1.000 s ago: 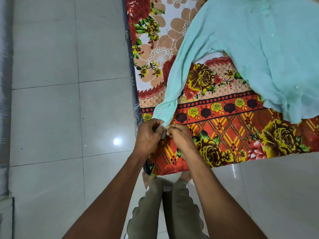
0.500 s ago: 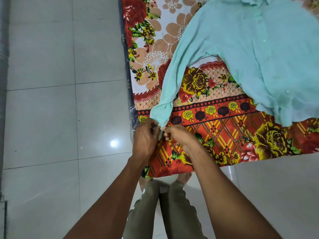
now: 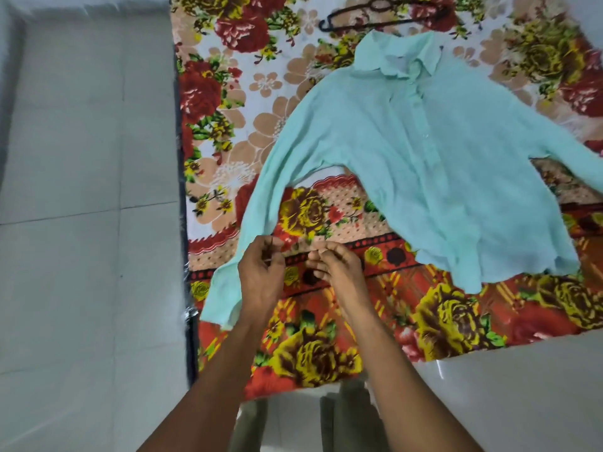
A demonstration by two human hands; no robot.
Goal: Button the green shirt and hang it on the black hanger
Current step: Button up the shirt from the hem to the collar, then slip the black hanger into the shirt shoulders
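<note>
Currently, the tiled floor (image 3: 81, 223) occupies the left of the view, and a flowered bedsheet (image 3: 310, 347) covers the bed beside it. The green shirt (image 3: 440, 177) lies spread flat on the bedsheet, front up, collar toward the far edge. Its near sleeve ends in a cuff (image 3: 222, 298) at the bedsheet's left border.

The left hand (image 3: 261, 275) hovers just beside that sleeve, fingers loosely curled, grip holding nothing visible. The right hand (image 3: 339, 272) sits close beside it, fingers relaxed, grip likewise empty. Neither hand appears to touch the cloth.

The front placket (image 3: 421, 125) looks closed along its length; individual buttons are too blurred to confirm. The black hanger (image 3: 375, 17) lies beyond the collar, apart from the shirt.

Risks, as judged from this layout:
- An unfastened button would let the front gape once hung.
- The thin fabric may slide off the hanger if a shoulder seats unevenly.
- Lifting by one sleeve could drag the shirt off the bed edge onto the floor.
</note>
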